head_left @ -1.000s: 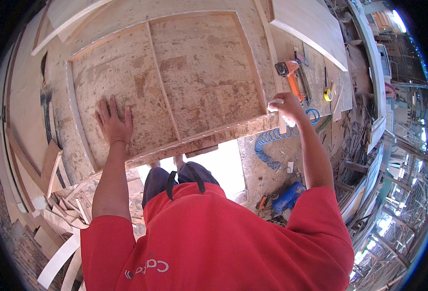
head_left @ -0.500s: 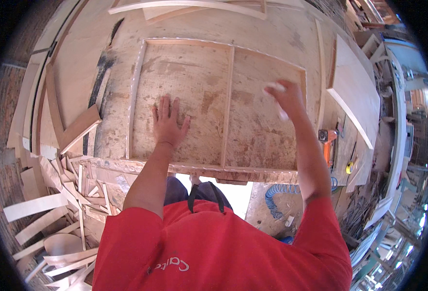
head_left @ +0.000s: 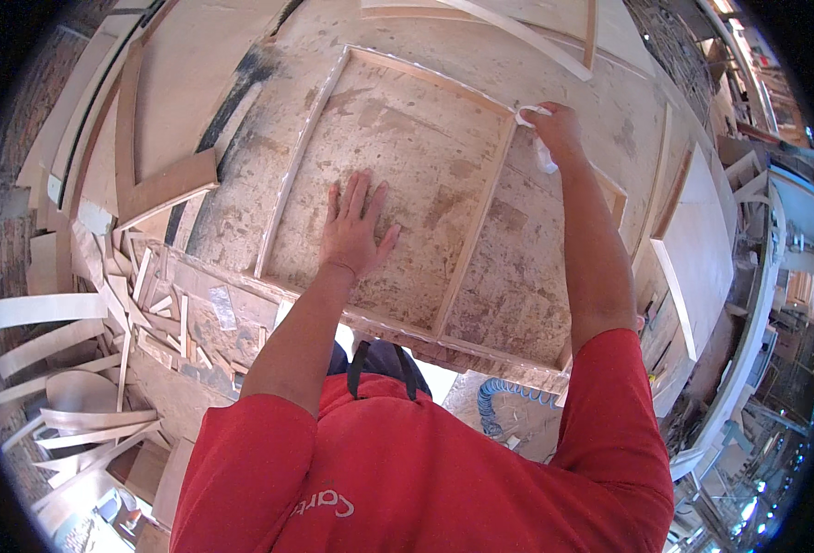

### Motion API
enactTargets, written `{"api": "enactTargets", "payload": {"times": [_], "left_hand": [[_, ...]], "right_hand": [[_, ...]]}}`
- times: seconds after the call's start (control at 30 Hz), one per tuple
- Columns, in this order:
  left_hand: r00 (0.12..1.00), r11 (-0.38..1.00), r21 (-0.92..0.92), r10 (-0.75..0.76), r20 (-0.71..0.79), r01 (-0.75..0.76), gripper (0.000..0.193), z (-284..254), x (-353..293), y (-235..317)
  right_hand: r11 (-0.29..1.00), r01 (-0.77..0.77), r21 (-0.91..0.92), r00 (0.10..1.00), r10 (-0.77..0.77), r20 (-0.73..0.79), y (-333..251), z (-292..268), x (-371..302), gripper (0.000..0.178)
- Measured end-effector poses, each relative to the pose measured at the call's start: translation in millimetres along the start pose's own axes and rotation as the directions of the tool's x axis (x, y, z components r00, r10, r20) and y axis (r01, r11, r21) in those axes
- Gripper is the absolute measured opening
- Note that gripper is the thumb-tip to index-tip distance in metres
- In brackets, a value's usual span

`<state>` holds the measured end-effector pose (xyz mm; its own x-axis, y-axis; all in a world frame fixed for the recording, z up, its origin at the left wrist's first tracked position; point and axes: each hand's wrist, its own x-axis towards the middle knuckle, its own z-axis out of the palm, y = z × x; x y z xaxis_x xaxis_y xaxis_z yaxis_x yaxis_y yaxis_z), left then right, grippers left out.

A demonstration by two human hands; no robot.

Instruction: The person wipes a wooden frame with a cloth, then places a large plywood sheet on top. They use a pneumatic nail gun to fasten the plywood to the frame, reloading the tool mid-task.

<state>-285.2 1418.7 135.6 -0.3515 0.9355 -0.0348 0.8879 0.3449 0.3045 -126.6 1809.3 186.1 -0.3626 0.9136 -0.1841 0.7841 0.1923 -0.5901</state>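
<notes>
A thin rectangular wooden frame with one middle divider lies on the stained workbench. A white wavy bead that looks like glue runs along the top of its edges. My left hand rests flat with fingers spread on the board inside the left compartment, holding nothing. At the far rail, near the divider's top end, my right hand is closed around a small white glue container. My fingers partly hide it, so its exact shape is unclear.
Wooden strips lie past the frame, and an angled wood piece sits to its left. A pale panel stands at the right. Scrap offcuts are heaped at lower left. A coiled blue hose hangs by the bench's front.
My right hand has moved with the white glue container from over the right compartment to the far rail near the divider. The view has turned; my left hand stays flat inside the left compartment.
</notes>
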Motion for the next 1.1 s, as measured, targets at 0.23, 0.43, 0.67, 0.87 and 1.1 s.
{"api": "enactTargets", "payload": {"times": [0.23,0.43,0.67,0.87,1.1], "left_hand": [[1.0,1.0,0.016,0.0,0.004,0.0,0.074,2.3,0.8,-0.6],[1.0,0.999,0.033,-0.001,0.007,0.001,0.074,-0.5,0.4,1.4],[1.0,0.999,0.043,-0.005,0.004,0.005,0.074,-0.8,-0.9,3.0],[1.0,0.998,0.067,0.0,0.005,0.0,0.074,0.4,-2.1,3.3],[1.0,0.997,0.076,0.01,-0.014,-0.009,0.074,3.0,-2.3,2.1]], "right_hand": [[0.999,-0.005,0.037,0.997,0.002,0.083,7.1,1.0,-6.8,0.04],[0.989,-0.091,0.119,0.981,0.068,0.183,8.3,1.6,-44.3,0.041],[0.996,-0.073,0.048,0.973,0.06,0.224,9.9,1.1,-98.9,0.053],[0.989,-0.134,0.067,0.966,0.115,0.233,13.3,3.3,-142.3,0.044],[0.978,-0.145,0.149,0.95,0.095,0.297,13.7,15.9,-190.6,0.038]]}}
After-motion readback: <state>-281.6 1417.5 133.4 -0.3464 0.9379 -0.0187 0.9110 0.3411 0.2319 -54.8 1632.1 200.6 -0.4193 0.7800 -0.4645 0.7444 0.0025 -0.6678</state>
